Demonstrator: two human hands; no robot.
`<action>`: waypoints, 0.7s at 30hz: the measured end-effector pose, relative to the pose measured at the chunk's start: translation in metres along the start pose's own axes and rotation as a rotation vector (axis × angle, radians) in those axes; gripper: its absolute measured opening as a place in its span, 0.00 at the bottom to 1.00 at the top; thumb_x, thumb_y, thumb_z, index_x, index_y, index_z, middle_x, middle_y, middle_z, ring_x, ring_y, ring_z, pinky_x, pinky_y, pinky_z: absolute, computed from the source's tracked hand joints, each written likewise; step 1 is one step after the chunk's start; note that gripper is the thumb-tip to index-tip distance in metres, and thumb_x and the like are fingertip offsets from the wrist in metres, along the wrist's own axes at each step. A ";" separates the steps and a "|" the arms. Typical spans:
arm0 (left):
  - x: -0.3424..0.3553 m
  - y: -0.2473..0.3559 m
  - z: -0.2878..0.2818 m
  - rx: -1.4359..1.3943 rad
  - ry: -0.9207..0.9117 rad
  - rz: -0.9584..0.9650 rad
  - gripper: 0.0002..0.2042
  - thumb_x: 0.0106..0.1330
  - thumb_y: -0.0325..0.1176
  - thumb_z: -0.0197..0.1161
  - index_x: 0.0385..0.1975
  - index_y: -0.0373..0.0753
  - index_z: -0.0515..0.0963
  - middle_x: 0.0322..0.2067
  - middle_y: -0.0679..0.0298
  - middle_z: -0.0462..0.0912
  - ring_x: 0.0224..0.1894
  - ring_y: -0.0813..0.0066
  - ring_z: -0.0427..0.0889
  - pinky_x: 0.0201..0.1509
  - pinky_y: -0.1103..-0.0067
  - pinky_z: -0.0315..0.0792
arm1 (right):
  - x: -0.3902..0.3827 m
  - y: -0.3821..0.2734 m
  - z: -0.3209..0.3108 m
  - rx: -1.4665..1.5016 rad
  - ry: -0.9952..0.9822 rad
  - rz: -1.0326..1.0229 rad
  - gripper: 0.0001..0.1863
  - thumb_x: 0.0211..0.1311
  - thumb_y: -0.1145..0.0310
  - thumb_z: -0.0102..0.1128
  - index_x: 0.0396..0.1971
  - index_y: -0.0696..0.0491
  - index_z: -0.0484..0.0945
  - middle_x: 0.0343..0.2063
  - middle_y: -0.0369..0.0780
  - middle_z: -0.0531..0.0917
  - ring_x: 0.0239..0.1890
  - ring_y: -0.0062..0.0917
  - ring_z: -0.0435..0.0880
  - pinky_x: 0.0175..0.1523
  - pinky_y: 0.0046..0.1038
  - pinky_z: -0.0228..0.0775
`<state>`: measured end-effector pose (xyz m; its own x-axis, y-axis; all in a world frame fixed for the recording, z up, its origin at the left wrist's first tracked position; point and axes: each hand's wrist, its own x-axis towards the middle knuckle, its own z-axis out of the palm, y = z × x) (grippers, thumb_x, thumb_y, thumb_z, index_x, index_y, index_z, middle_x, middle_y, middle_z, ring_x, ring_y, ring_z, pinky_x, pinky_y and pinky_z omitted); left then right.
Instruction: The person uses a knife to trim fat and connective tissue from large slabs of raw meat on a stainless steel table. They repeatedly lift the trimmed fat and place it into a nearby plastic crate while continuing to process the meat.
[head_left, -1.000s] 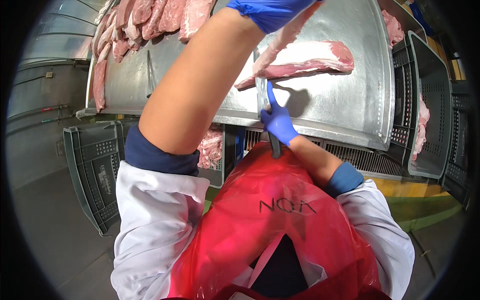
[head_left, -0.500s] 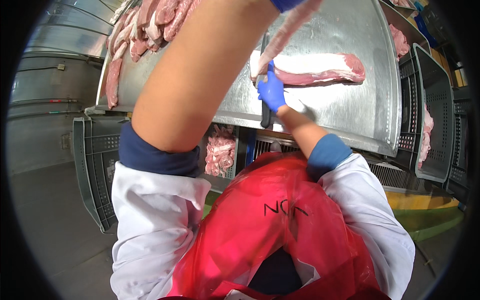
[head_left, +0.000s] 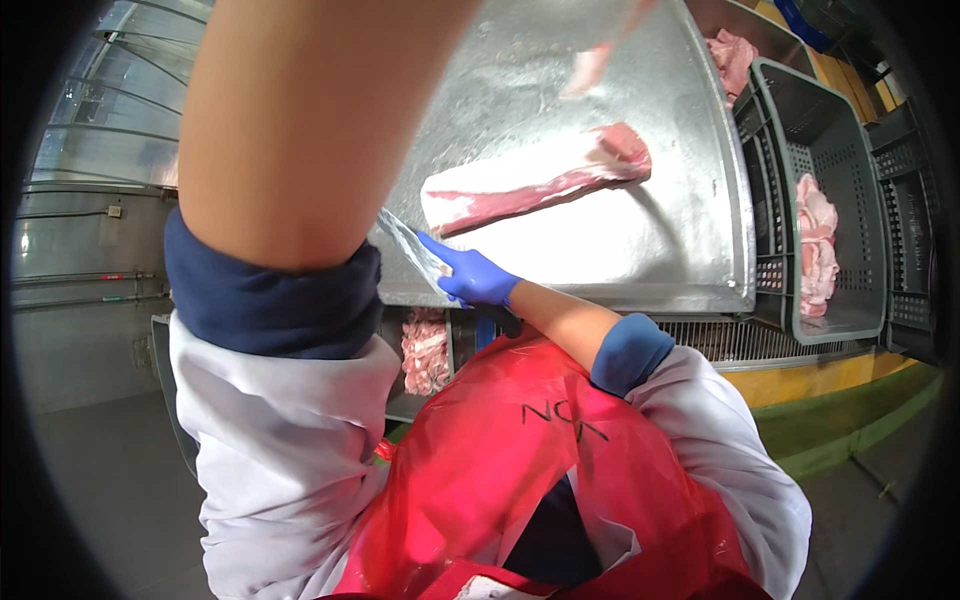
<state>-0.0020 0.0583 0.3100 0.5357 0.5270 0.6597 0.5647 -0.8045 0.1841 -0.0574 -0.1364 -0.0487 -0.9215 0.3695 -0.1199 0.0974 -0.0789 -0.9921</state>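
Note:
My right hand (head_left: 478, 278), in a blue glove, is closed around a knife (head_left: 425, 250) just in front of a long piece of meat. The blade points up and left, and its dark handle end shows below the glove. That long meat piece (head_left: 540, 180), white fat on top and pink along the side, lies slanted on the metal worktop (head_left: 700, 210), apart from the blade. My bare left forearm (head_left: 300, 140) runs up past the top edge, so that hand is out of sight. A blurred pale strip of meat or fat (head_left: 590, 70) crosses the top; what holds it is hidden.
At right stands a grey perforated crate (head_left: 868, 240) with pale meat pieces (head_left: 817, 250) inside. More meat (head_left: 733, 60) lies beyond the worktop's far right edge. Meat trimmings (head_left: 427, 350) sit in a container below the front edge. A metal grating (head_left: 720, 340) runs along the lower right.
My right hand has drawn the knife back from the meat, toward me and left. My left glove has left the view. The pale strip has moved within the top area, and the view has shifted.

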 end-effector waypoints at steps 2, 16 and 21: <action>0.030 0.005 0.034 -0.064 -0.056 0.026 0.05 0.66 0.28 0.61 0.36 0.34 0.80 0.35 0.58 0.83 0.35 0.68 0.82 0.39 0.73 0.75 | -0.016 0.005 -0.028 0.037 0.051 0.083 0.45 0.63 0.71 0.52 0.79 0.34 0.44 0.26 0.42 0.80 0.25 0.27 0.80 0.30 0.28 0.78; -0.340 -0.083 0.018 0.163 -0.583 -0.857 0.10 0.65 0.36 0.66 0.41 0.38 0.82 0.36 0.54 0.83 0.39 0.56 0.84 0.46 0.66 0.77 | -0.032 0.049 -0.128 -0.333 0.216 0.016 0.42 0.65 0.68 0.54 0.77 0.31 0.49 0.28 0.48 0.83 0.28 0.38 0.84 0.42 0.36 0.77; -0.536 -0.043 0.074 0.270 -0.139 -1.174 0.07 0.61 0.30 0.69 0.38 0.38 0.84 0.34 0.55 0.82 0.36 0.58 0.84 0.41 0.70 0.78 | 0.039 0.016 -0.123 -0.781 0.115 0.031 0.36 0.72 0.64 0.46 0.77 0.28 0.49 0.38 0.53 0.85 0.39 0.52 0.85 0.47 0.48 0.75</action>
<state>-0.2675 -0.1691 -0.1057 -0.3369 0.9356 0.1060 0.8558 0.2573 0.4487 -0.0455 -0.0097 -0.0735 -0.8734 0.4747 -0.1084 0.3975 0.5665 -0.7218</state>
